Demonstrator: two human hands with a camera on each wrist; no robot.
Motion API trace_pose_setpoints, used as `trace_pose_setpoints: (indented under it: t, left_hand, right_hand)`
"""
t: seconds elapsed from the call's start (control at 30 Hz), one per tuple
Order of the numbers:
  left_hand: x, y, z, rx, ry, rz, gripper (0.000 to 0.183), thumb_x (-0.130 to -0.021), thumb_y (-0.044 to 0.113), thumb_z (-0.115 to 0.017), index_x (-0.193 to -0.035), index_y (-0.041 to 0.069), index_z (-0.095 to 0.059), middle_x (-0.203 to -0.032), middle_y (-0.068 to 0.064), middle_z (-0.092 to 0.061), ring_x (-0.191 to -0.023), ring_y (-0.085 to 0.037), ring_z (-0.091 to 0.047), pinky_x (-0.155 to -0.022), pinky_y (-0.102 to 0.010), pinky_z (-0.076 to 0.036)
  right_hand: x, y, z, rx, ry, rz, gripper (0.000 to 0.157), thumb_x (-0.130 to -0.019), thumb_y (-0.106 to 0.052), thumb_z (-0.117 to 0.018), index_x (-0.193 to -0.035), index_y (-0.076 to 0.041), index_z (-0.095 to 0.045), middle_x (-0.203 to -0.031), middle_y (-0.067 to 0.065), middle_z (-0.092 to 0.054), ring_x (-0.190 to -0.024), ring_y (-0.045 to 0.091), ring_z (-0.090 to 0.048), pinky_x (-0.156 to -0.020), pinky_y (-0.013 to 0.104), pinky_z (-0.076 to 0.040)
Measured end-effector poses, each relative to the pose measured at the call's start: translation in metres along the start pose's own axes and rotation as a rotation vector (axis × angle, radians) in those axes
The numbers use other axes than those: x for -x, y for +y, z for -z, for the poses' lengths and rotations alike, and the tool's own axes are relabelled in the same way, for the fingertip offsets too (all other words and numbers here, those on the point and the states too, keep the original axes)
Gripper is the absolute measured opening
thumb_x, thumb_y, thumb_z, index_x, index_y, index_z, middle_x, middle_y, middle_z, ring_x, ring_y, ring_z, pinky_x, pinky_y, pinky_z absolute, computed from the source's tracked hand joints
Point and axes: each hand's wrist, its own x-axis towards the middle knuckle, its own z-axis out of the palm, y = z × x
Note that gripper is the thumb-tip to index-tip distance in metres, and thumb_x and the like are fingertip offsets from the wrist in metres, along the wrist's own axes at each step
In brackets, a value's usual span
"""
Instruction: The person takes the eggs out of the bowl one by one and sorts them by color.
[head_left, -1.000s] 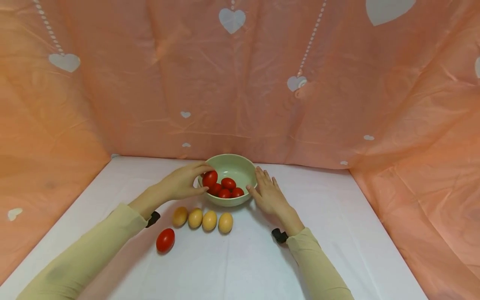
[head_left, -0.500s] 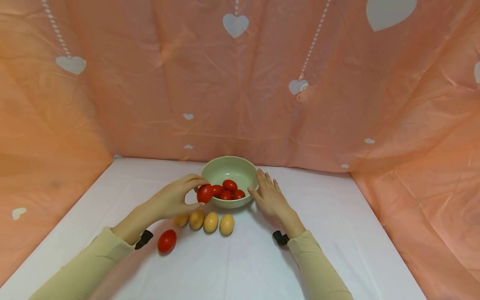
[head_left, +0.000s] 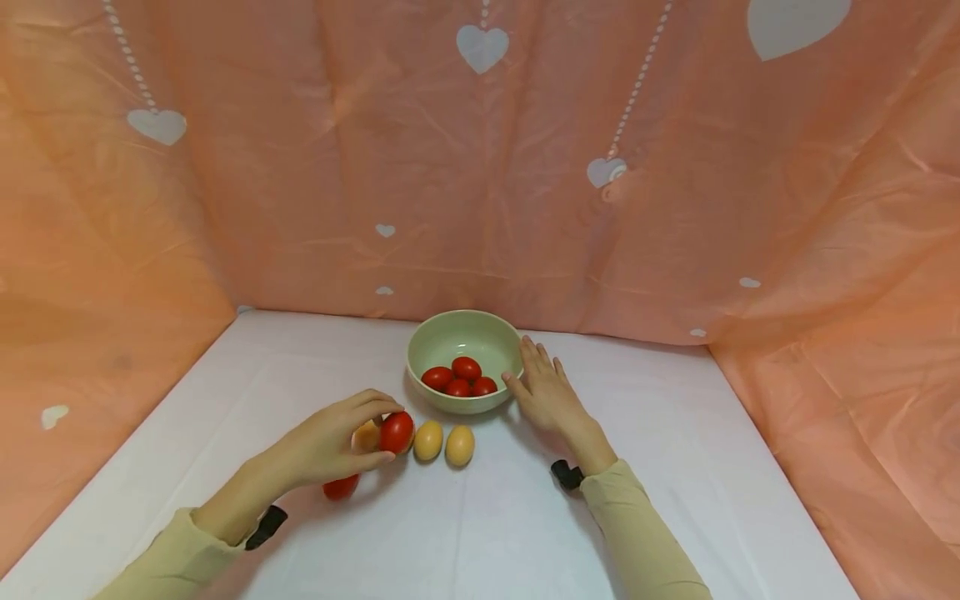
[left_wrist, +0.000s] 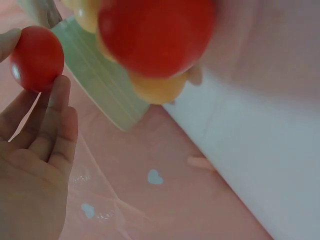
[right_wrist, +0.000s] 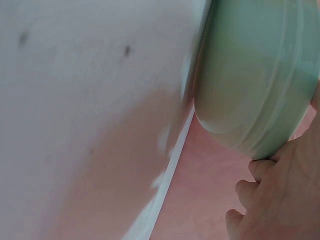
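Note:
My left hand (head_left: 324, 447) pinches a red egg (head_left: 396, 432) between thumb and fingertips, over the row of yellow eggs (head_left: 428, 440). In the left wrist view the held red egg (left_wrist: 37, 59) shows between thumb and fingers. Another red egg (head_left: 342, 487) lies on the table, partly hidden under that hand. Several red eggs (head_left: 467, 368) rest at the near side inside the pale green bowl (head_left: 465, 407). Against the bowl's right side lies my right hand (head_left: 551, 398), fingers extended. From the right wrist, the fingers are at the bowl's outer wall (right_wrist: 250, 80).
A white cloth (head_left: 510, 533) covers the table. Pink fabric (head_left: 480, 208) with pale hearts hangs behind it and at both sides. The held egg and left hand partly cover the left end of the yellow row.
My left hand has carried the red egg from the bowl's left rim back toward me, down over the yellow eggs. My right hand has stayed at the bowl.

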Motion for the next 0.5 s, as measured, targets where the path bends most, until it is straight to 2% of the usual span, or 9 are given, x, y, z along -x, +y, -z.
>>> trace_pose_setpoints:
  t: [0.23, 0.4, 0.5]
  left_hand:
    - [0.012, 0.001, -0.006, -0.022, -0.079, 0.031, 0.049, -0.083, 0.026, -0.089, -0.126, 0.016, -0.067, -0.122, 0.006, -0.067, -0.098, -0.012, -0.065, -0.09, -0.038, -0.059]
    - [0.018, 0.0, -0.009, -0.036, -0.065, -0.026, 0.045, -0.08, 0.026, -0.091, -0.119, 0.017, -0.07, -0.111, 0.01, -0.065, -0.091, -0.01, -0.063, -0.081, -0.03, -0.055]
    - [0.021, 0.0, -0.012, -0.054, -0.067, -0.045, 0.046, -0.078, 0.029, -0.092, -0.117, 0.018, -0.071, -0.106, 0.013, -0.063, -0.088, -0.009, -0.06, -0.08, -0.03, -0.053]
  right_hand:
    - [0.001, 0.0, 0.0, -0.004, 0.019, 0.008, 0.077, -0.11, -0.047, -0.039, -0.164, 0.002, -0.015, -0.172, 0.016, -0.017, -0.157, 0.04, -0.016, -0.126, 0.06, -0.011]
    - [0.001, -0.001, 0.0, -0.009, 0.015, 0.006, 0.076, -0.111, -0.047, -0.039, -0.164, 0.001, -0.015, -0.172, 0.016, -0.017, -0.158, 0.039, -0.015, -0.126, 0.06, -0.011]
    - [0.0, -0.001, 0.0, -0.009, 0.013, 0.009, 0.076, -0.111, -0.047, -0.039, -0.164, 0.002, -0.015, -0.172, 0.016, -0.016, -0.158, 0.039, -0.014, -0.126, 0.06, -0.011]
